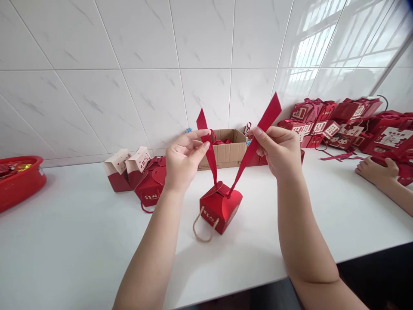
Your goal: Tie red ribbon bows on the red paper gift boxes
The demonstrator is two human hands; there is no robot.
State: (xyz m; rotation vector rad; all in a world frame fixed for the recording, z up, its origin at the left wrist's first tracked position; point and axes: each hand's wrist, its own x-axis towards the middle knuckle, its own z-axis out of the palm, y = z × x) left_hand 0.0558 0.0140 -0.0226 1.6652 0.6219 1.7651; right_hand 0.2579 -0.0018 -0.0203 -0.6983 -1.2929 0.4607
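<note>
A small red gift box (pixel 221 209) with a tan rope handle stands on the white table (pixel 80 241). A red ribbon (pixel 211 161) rises from its top in two ends. My left hand (pixel 185 157) pinches the left end between thumb and fingers. My right hand (pixel 279 151) pinches the right end, which slants up and to the right. Both hands are held above the box, pulling the ends apart.
An open cardboard box (pixel 226 150) with red ribbons sits by the tiled wall. Unfinished red boxes (pixel 138 174) lie at left, and a red tray (pixel 19 181) at far left. Finished gift boxes (pixel 348 122) pile at right, where another person's hand (pixel 376 170) rests.
</note>
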